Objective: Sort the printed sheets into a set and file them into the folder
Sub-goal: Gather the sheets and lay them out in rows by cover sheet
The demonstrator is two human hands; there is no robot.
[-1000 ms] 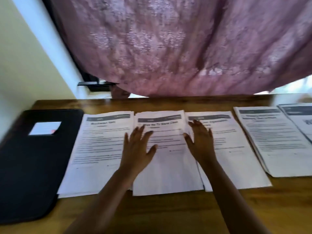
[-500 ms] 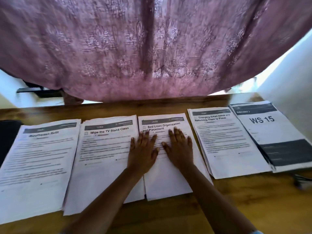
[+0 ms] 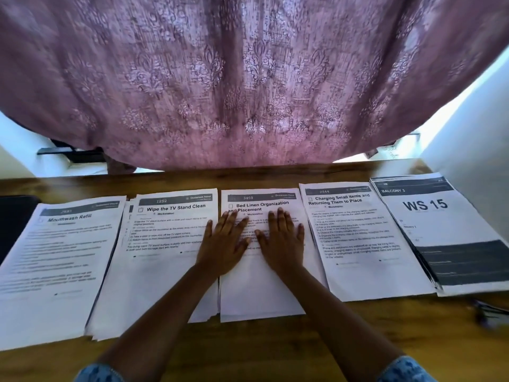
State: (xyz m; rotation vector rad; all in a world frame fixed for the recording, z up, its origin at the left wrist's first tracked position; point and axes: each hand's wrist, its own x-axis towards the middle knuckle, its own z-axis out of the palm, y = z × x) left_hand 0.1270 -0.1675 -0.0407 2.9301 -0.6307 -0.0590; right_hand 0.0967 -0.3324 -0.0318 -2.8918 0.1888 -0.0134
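A: So, how best to gather the middle Bed Linen pile (image 3: 261,293)?
B: Left hand (image 3: 223,244) and right hand (image 3: 283,241) lie flat on it, fingers straight, gripping nothing; square its edges first, sparing the TV Stand pile (image 3: 165,271) just left

— Where could a hand pass?
— Along the bare wood of the table (image 3: 275,351) nearest the person. A narrower strip runs behind the five piles (image 3: 159,274), under the curtain (image 3: 248,92) hem.
— Between the piles?
— No gap shows; they lie edge to edge. The right hand (image 3: 283,241) lies flat on the Bed Linen pile (image 3: 261,293), and the left hand (image 3: 224,244) lies across its left seam. Both forearms cross the near strip. The wall (image 3: 473,175) hems in the WS 15 pile (image 3: 440,230), and the folder (image 3: 16,216) bounds the far left.
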